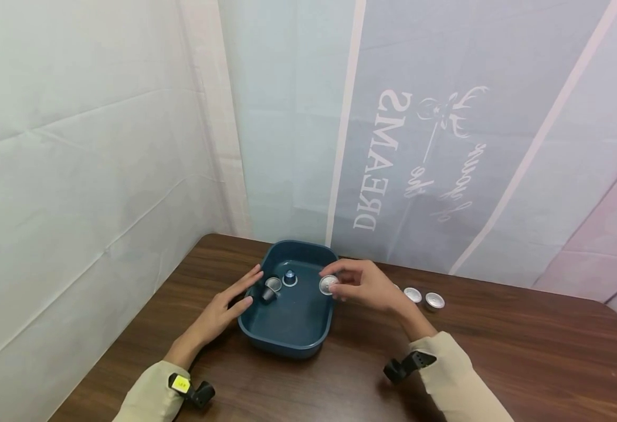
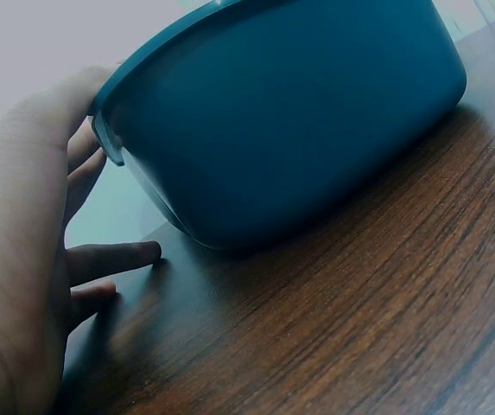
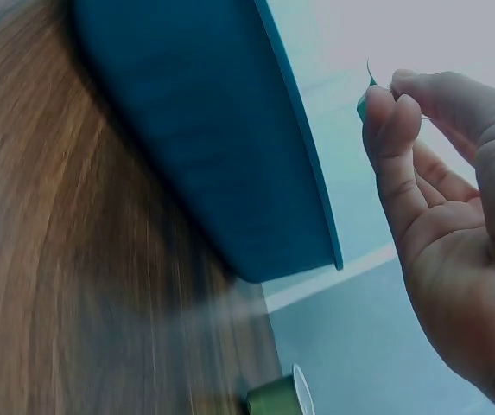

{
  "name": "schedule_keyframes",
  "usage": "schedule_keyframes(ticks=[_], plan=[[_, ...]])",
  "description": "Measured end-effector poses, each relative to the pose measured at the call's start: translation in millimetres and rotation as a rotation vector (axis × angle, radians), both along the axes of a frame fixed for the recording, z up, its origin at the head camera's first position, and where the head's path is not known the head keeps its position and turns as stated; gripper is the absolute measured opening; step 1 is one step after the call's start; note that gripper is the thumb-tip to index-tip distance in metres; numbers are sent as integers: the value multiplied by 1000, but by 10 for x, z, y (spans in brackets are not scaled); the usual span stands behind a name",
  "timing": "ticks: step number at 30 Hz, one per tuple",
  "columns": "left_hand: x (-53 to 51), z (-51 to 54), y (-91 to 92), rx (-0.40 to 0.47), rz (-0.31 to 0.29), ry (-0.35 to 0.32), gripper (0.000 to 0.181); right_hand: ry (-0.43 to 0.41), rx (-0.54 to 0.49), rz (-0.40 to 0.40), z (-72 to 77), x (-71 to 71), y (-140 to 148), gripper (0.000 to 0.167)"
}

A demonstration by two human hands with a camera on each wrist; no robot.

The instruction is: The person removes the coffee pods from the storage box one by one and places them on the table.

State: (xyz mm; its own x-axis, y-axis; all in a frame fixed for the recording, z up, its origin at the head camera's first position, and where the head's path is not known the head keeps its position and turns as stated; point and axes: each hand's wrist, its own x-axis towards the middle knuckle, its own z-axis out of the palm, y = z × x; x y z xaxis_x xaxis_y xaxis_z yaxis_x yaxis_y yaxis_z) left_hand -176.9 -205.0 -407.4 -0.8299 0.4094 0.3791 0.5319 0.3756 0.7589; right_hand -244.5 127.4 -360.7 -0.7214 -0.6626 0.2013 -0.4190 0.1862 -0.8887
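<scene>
Pinched a silver-lidded coffee capsule (image 1: 328, 285) with the right hand (image 1: 368, 286) above the right edge of the blue tub (image 1: 290, 347); rested the left hand (image 1: 219, 313), with grip apart, on the left rim, seemingly for steadying, near the back edge of the counter (image 1: 541, 340).

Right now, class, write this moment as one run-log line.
left hand: touching bin; right hand: pinching capsule above bin; blue capsule: inside bin

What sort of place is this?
Probably a makeshift corner for filming handwork, rather than an ordinary working kitchen: hanging cloth screens two sides of the wooden table, and what look like small cameras are strapped to both wrists.
</scene>
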Motion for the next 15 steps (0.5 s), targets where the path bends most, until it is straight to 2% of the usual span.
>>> schedule_keyframes(ticks=[9, 15], plan=[[15, 23, 9, 9, 4, 2, 48, -28, -48, -44, -84, 22, 285, 26], [2, 7, 4, 2, 5, -3, 49, 31, -23, -90, -179, 85, 466, 26]])
